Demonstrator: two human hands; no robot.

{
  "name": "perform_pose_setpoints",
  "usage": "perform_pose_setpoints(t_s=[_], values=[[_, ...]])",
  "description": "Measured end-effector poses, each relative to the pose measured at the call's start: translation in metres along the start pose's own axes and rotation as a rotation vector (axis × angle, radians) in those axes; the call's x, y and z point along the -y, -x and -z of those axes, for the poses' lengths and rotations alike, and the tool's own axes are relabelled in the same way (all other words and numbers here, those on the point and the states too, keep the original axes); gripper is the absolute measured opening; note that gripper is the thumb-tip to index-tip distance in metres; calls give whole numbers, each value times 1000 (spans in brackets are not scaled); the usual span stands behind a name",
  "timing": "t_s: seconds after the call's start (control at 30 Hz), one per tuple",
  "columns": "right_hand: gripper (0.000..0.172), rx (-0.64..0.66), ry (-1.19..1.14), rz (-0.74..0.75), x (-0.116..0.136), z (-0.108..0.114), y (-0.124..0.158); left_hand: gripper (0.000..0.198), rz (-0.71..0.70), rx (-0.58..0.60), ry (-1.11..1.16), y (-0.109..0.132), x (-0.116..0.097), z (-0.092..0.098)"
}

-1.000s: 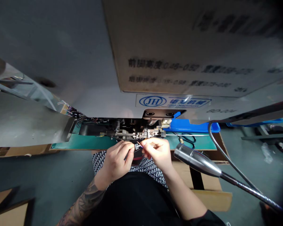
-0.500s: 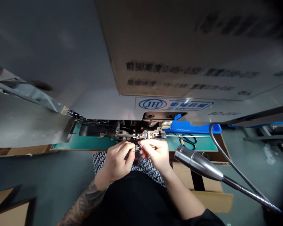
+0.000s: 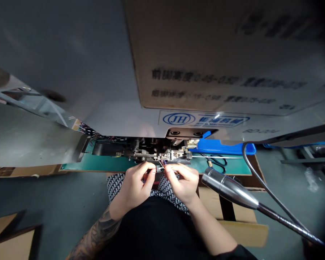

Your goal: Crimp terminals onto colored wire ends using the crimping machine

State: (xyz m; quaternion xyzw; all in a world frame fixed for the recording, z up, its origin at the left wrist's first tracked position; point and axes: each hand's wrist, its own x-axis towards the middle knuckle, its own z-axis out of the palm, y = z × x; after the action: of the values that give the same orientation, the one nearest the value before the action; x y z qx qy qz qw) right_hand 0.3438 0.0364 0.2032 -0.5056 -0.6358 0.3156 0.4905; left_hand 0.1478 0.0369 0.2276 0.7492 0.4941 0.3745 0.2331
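Several thin coloured wires (image 3: 163,164), some reddish, one purple, are pinched in my right hand (image 3: 182,180). Their ends point up and away toward the metal tooling (image 3: 169,155) of a terminal crimping machine. My left hand (image 3: 139,182) is just beside it, thumb and forefinger pressed together near a small grey block (image 3: 159,169); what it pinches is too small to make out. Both hands are at the front edge of the green tabletop (image 3: 97,164), under the large grey machine body (image 3: 111,90).
On the right a metal gooseneck lamp (image 3: 230,189) reaches in close to my right forearm. Behind it lie black-handled scissors (image 3: 218,164) and a blue tray (image 3: 222,147). More wires (image 3: 90,131) hang at the left of the machine. Cardboard (image 3: 243,231) lies on the floor.
My right hand has shifted slightly right and down, and the wire ends now show fanned out above its fingertips. My left hand stays nearly in place. The camera view has shifted a little.
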Motion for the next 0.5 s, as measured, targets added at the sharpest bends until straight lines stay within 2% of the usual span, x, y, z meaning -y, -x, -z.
perform_pose_setpoints(t_s=[0.1,0.17,0.27,0.5], values=[[24,-89,-173,-246,4,-10,-3,15,-53,-79,-57,1,-1,-7],[30,-139,-250,-357,8,-16,-7,15,-76,-115,-84,2,-1,-11],[35,-183,-303,-410,14,-20,-13,14,-84,-135,-116,3,0,-15],[36,-181,-273,-458,21,-20,-18,13,-87,-174,-169,3,3,-18]])
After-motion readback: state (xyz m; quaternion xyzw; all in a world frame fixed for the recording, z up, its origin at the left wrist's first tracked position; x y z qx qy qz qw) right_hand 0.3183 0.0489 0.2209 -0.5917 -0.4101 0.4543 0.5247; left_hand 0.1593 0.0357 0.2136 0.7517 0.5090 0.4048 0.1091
